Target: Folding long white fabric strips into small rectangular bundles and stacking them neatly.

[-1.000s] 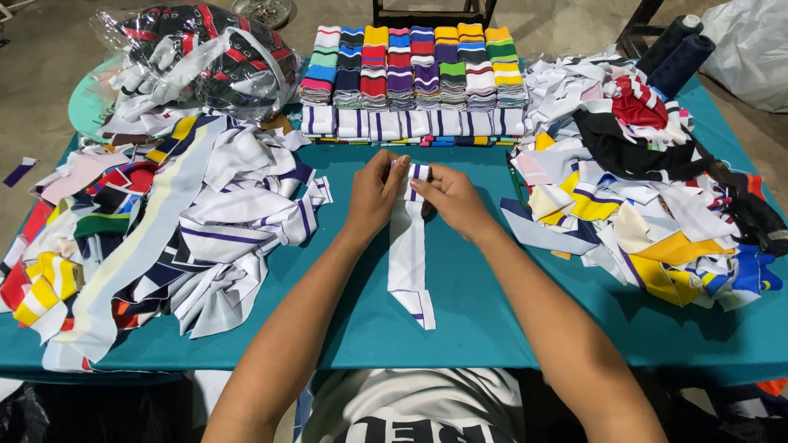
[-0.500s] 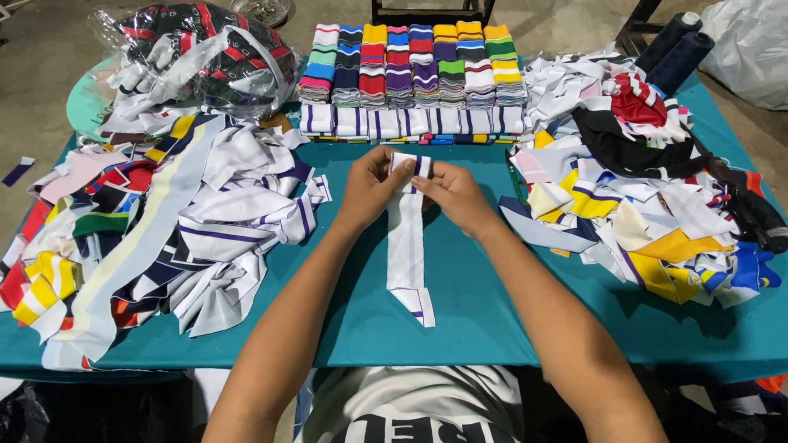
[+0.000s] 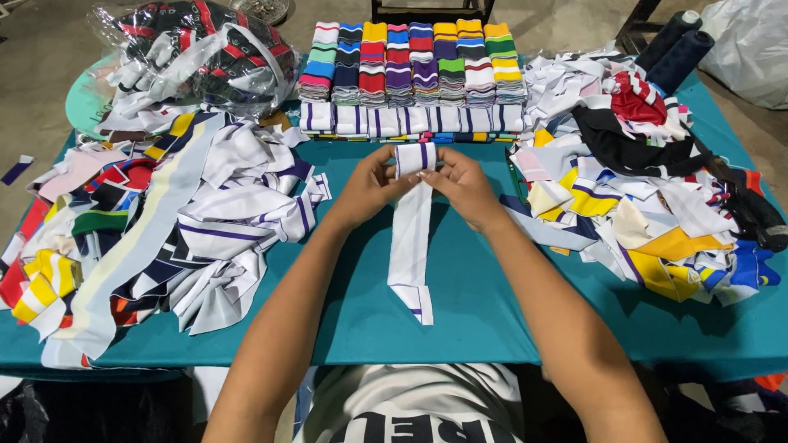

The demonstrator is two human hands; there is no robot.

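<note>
My left hand (image 3: 369,187) and my right hand (image 3: 461,187) pinch the rolled top end of a long white fabric strip with a purple stripe (image 3: 410,246). The roll sits between my fingertips near the middle of the teal table (image 3: 460,312). The loose tail of the strip lies flat toward me, its end folded at a slant. Just beyond my hands lies a row of rolled white purple-striped strips (image 3: 410,121).
Stacks of folded coloured striped bands (image 3: 410,61) stand at the back. A heap of white and coloured strips (image 3: 164,213) covers the left, a mixed pile (image 3: 648,197) the right. A clear plastic bag of fabric (image 3: 197,53) sits back left; dark thread cones (image 3: 677,45) back right.
The strip's top end has been rolled further between my fingers, and the tail on the table has grown shorter. Both hands stay at the same spot.
</note>
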